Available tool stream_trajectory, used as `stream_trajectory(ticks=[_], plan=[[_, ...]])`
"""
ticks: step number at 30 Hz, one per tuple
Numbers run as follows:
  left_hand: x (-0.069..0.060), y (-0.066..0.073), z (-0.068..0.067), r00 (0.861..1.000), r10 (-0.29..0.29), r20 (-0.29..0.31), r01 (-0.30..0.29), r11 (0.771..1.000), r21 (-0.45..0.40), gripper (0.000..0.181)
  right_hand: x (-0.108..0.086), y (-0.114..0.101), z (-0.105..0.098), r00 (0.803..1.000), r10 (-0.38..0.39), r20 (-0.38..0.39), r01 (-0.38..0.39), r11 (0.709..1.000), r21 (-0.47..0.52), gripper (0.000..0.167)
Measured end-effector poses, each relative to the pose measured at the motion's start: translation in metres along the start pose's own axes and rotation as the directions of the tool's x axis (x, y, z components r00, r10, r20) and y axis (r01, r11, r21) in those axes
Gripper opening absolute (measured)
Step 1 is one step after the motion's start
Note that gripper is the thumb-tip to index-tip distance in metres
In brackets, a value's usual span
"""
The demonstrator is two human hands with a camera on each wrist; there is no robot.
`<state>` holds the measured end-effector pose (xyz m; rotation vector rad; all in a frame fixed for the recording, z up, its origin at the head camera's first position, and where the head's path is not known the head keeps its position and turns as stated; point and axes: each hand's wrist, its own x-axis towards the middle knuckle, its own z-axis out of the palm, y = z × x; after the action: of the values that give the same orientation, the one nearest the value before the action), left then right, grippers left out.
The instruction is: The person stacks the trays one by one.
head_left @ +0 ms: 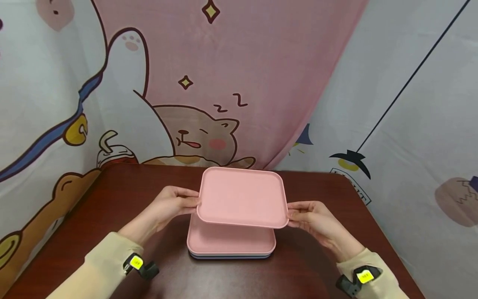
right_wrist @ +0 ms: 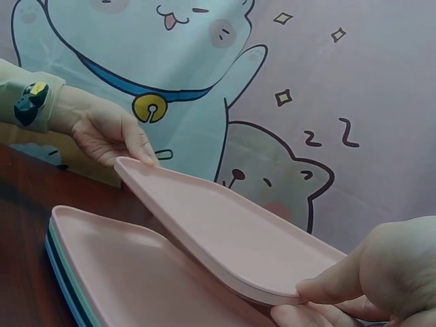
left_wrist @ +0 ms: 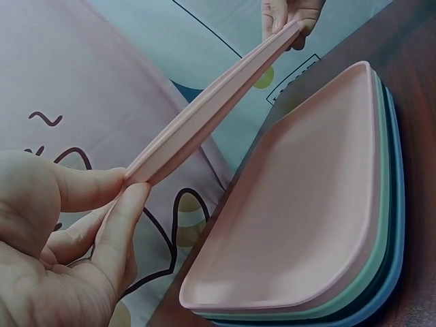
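A pink rectangular tray [head_left: 242, 197] with rounded corners is held in the air by both hands, one at each short side. My left hand [head_left: 173, 203] pinches its left edge between thumb and fingers. On the opposite edge my right hand [head_left: 315, 222] grips it the same way. Beneath it lies a stack of trays, topped by another pink tray [left_wrist: 293, 197]. Under that one, the left wrist view shows a green tray [left_wrist: 379, 225] and blue trays [left_wrist: 398, 225]. The raised tray stays apart from the stack and hides its back part in the head view.
The stack stands on a dark reddish-brown table [head_left: 149, 178]. Behind the table hangs a cloth [head_left: 280, 83] printed with cartoon animals. Each wrist carries a black strap with a small camera [head_left: 149, 270].
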<state>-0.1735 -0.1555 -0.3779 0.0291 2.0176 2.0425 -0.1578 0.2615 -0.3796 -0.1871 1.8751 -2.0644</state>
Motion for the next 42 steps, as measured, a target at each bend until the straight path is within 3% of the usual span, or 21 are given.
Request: stream_trajectory(ticks=[11,42], plan=[[-0.009,-0.003,-0.005,1.000,0.002,0.008,-0.002,1.000,-0.005,0.038,0.001,0.008,0.005,1.000,0.009,0.010,-0.009,1.000,-0.004,0.034],[-0.018,-0.028,-0.011,1.000,-0.030,-0.005,0.030,0.999,-0.020,0.036,-0.003,0.021,0.013,0.998,0.055,-0.020,-0.055,0.998,-0.023,0.035]])
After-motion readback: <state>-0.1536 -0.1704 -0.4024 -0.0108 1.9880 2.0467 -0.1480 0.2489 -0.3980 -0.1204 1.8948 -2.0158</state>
